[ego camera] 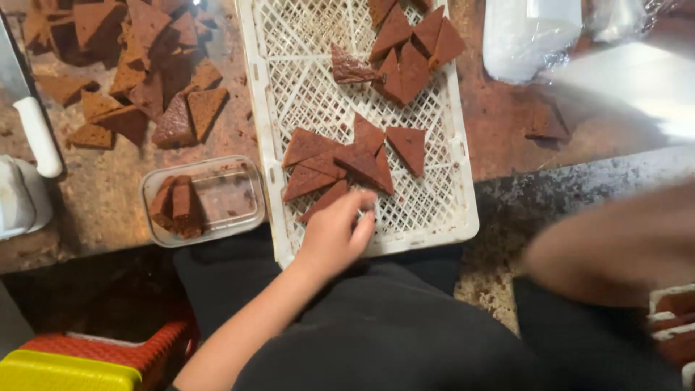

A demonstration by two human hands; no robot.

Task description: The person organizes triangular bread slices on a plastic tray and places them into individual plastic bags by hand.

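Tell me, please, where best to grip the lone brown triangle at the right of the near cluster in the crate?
Pinch the triangle at its wide top edge, coming from the right: that side lies free on the crate, while its left neighbours crowd close.
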